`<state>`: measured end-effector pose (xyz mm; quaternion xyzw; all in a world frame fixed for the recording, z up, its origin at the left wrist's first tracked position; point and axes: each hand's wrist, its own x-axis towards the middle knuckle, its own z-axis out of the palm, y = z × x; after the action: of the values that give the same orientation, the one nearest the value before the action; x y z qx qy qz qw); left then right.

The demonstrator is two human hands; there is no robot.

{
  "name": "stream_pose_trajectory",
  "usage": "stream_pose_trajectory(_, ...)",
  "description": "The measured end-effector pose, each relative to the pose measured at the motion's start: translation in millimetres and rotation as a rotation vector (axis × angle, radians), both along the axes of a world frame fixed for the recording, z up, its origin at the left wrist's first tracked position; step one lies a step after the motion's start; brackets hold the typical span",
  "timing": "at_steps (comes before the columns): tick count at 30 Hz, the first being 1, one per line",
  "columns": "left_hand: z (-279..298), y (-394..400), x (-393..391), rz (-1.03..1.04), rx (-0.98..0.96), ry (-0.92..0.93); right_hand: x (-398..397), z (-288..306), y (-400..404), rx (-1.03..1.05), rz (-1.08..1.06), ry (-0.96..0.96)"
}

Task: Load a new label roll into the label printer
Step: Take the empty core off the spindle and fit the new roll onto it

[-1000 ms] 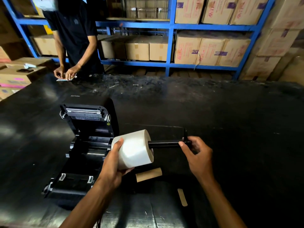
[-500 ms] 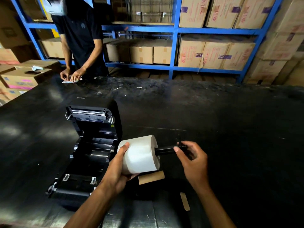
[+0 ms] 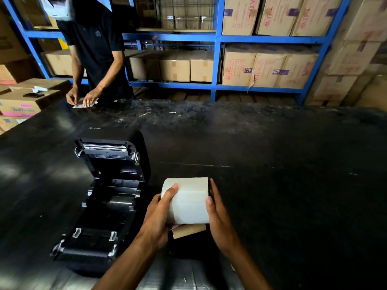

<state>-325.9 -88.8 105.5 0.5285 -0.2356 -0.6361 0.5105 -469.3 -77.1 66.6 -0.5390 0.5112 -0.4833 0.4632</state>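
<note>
I hold a white label roll (image 3: 188, 200) between both hands just above the black table, right of the printer. My left hand (image 3: 160, 216) grips its left end, thumb over the top. My right hand (image 3: 217, 214) presses flat against its right end. The black spindle is hidden inside the roll or behind my right hand. The black label printer (image 3: 109, 197) stands open at the left, lid tilted back, its roll bay bare. An empty brown cardboard core (image 3: 188, 230) lies on the table just under the roll.
The black table (image 3: 272, 185) stretches wide to the right. Another person (image 3: 94, 51) stands at the far left edge handling a small paper (image 3: 83, 104). Blue shelving (image 3: 216, 59) with cardboard boxes lines the back. More boxes (image 3: 23, 101) sit at the far left.
My right hand has pushed the black spindle into the roll until it no longer shows, and now rests against the roll's right end. The roll has turned side-on and shifted right.
</note>
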Motion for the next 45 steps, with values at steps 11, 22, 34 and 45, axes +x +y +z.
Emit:
stream_pose_trajectory(11,10,-45,-1,-0.359,0.001,-0.24,-8,18,-35,0.134,-0.217,-0.355)
stream_pose_trajectory(22,-94,-89,33,-0.826,-0.11,-1.384,-44,2,-59,0.331,-0.354,-0.399)
stream_pose_trajectory(34,-114,-94,37,-0.886,-0.166,-1.329,-27,-13,-53,0.347,-0.32,-0.366)
stream_pose_trajectory(45,-58,-75,38,-0.279,-0.254,-0.684,-16,-8,-43,0.32,-0.273,-0.384)
